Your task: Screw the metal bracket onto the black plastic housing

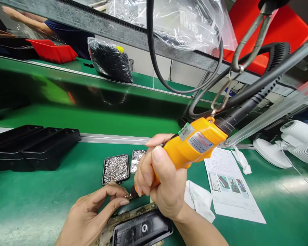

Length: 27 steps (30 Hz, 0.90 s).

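right hand (159,181): grips screwdriver (190,145) | left hand (92,212): pinching, probably screw

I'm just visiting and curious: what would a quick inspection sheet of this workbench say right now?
Surface: green bench mat, glossy, with a metal rail across it.
Job's things: orange electric screwdriver tilted, tip down by the left fingertips; black plastic part lying below it; two small trays of screws.
Clutter: white cloths, instruction sheet, stacked black trays, bag of black parts, white fan.
Hands: right hand wraps the screwdriver; left hand pinches at its tip, what it pinches too small to tell.
Cables: black power cord and hanger wire overhead.
Surroundings: red bins; another person's arm far left.
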Motion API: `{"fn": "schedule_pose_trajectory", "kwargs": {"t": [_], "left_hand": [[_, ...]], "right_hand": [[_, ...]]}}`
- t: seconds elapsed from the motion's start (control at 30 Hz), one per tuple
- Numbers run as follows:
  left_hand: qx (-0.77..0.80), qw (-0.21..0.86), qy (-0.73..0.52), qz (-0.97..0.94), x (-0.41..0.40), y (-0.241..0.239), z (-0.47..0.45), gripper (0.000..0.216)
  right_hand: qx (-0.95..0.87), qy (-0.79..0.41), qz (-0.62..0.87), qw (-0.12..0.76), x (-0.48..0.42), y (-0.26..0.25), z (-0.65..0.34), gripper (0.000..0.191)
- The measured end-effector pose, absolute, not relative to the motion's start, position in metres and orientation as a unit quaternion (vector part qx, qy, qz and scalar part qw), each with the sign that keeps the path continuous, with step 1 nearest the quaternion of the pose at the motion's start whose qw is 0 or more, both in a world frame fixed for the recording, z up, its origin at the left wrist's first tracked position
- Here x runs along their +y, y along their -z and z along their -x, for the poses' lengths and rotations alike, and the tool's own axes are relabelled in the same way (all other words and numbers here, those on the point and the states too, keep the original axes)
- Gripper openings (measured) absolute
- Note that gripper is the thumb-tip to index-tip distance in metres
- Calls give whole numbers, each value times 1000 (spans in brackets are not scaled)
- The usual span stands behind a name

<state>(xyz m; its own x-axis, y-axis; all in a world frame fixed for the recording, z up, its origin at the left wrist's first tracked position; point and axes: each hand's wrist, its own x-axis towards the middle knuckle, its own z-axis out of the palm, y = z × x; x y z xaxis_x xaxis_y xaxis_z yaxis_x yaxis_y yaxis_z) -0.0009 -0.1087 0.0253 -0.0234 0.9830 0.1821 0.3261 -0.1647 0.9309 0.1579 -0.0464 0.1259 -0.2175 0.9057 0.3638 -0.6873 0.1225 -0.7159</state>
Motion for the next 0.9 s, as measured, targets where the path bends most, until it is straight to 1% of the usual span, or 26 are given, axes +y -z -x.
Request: {"fn": "schedule_pose_trajectory", "kwargs": {"t": [0.23, 0.37, 0.6, 0.73, 0.9], "left_hand": [[535, 404, -497, -551, -113, -28, 0, 28], [544, 409, -486, -548, -114, -30, -1, 32], [552, 430, -464, -544, -118, -27, -1, 38], [551, 418, -473, -546, -122, -17, 0, 31], [539, 338, -516, -573, -124, -15, -3, 17]], "right_hand": [[-436, -647, 119, 614, -50, -121, -158, 16], [-434, -641, 120, 622, -51, -123, -158, 15], [-444, -648, 117, 608, -52, -120, -156, 15], [-441, -643, 134, 612, -55, -122, -154, 19], [-439, -649, 163, 600, -58, -126, -152, 19]]}}
